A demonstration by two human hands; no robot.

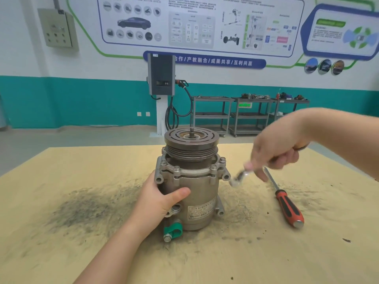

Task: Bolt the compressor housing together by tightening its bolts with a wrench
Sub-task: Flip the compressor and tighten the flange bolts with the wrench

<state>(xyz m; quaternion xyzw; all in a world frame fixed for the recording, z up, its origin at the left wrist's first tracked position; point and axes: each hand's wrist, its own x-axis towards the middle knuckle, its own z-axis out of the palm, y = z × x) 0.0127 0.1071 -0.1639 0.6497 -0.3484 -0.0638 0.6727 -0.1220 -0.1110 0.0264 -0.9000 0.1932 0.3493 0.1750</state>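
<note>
Stains of dark grease [82, 208] cover the left part of the yellowish table [225, 259], and just right of them the left hand [158, 198] holds the compressor housing [196, 193] from its left side, with the thumb laid across the front of the metal body and the other fingers hidden behind it. Housing stands upright near the middle of the table, with the grooved pulley [191, 143] on top and a white label [202, 210] on the lower front. Several bolts [176, 168] sit around the upper flange, under the pulley. A green clip [173, 230] with a bolt sticks out at the bottom left of the housing. To the right of the flange, the right hand [276, 148] is in the air and grips the handle of a wrench [241, 175]; the fingers are curled around it. The wrench is blurred, its head is near the right side of the flange, but I cannot tell if it touches a bolt. Further right, a screwdriver [287, 203] with red and black handle lies on the table, apart from the housing
</note>
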